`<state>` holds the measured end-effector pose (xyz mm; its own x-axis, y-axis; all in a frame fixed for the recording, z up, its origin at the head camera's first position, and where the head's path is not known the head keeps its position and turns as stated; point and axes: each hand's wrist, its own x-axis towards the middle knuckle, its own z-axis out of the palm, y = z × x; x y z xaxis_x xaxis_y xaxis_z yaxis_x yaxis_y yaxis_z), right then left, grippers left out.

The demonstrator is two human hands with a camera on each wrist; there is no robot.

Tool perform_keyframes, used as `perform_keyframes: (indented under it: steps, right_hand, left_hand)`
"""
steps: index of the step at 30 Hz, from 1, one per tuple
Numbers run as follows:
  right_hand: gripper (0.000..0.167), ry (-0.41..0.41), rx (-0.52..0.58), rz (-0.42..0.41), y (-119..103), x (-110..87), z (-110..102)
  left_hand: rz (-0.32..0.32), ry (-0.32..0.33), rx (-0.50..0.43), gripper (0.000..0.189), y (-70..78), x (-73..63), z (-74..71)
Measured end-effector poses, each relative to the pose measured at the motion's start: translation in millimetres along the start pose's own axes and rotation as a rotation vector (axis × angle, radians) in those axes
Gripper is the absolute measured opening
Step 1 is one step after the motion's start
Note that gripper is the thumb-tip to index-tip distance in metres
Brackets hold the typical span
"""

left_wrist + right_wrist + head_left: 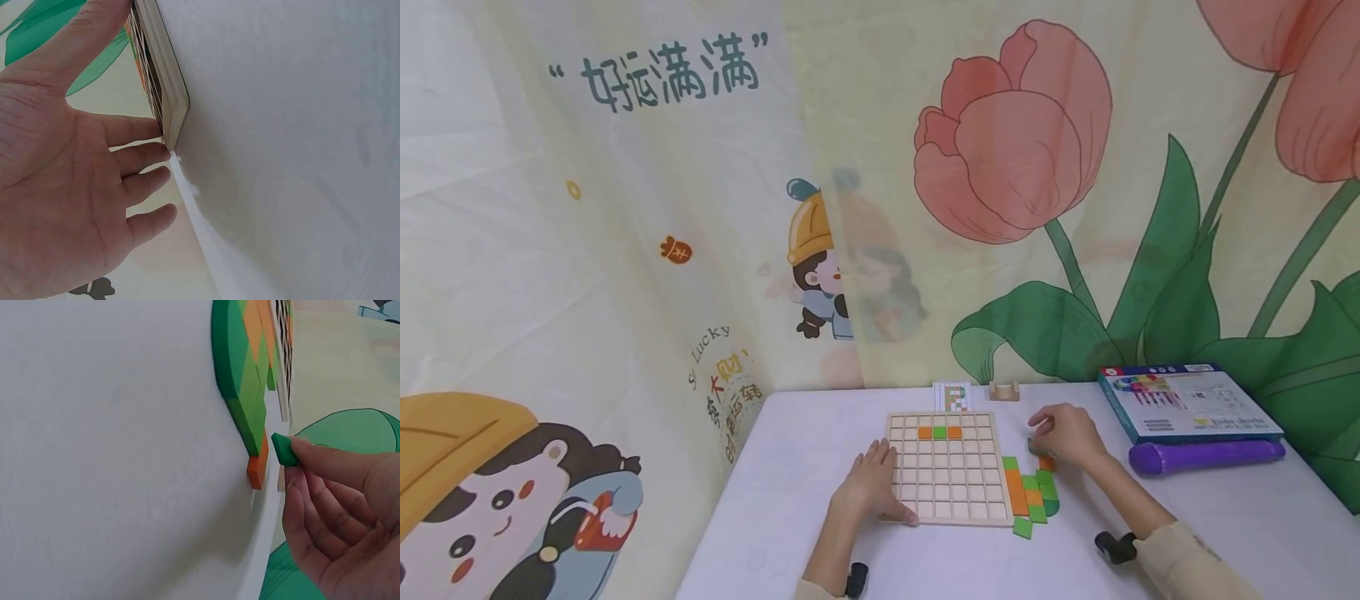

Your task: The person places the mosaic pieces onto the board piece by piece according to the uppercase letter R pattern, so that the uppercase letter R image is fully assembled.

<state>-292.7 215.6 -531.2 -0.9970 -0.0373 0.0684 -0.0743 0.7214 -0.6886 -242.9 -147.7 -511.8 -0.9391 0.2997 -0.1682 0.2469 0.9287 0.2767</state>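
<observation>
My left hand rests at the left side of a wooden grid board, its thumb along the near edge. In the left wrist view, the fingers reach out nearly straight, fingertips at the board's corner. Near the board's far side, an orange tile, a green tile and another orange tile sit side by side in cells. My right hand pinches a small dark green block between thumb and fingertips. It is above the loose tiles, close to an orange block at the group's far end.
Loose orange and green tiles lie along the board's right side. Behind the board are a pattern card and a small wooden holder. A flat game box and a purple tube lie at the right.
</observation>
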Motion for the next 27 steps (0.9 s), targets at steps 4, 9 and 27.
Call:
perform_keyframes:
  steps: [4, 9, 27]
  right_hand:
    - [0.025, 0.005, 0.076, 0.026, -2, 1.8, 5]
    - [0.026, 0.008, 0.134, 0.062, -6, 4.7, 15]
    - [0.026, 0.020, 0.222, 0.057, -28, 21.1, 39]
  left_hand:
    - [-0.003, -0.005, 0.006, 0.128, -1.3, -0.8, -0.6]
    - [-0.012, -0.018, 0.000, 0.128, -3.0, 0.9, 1.2]
    - [-0.007, -0.017, -0.012, 0.127, 0.1, 0.4, -0.1]
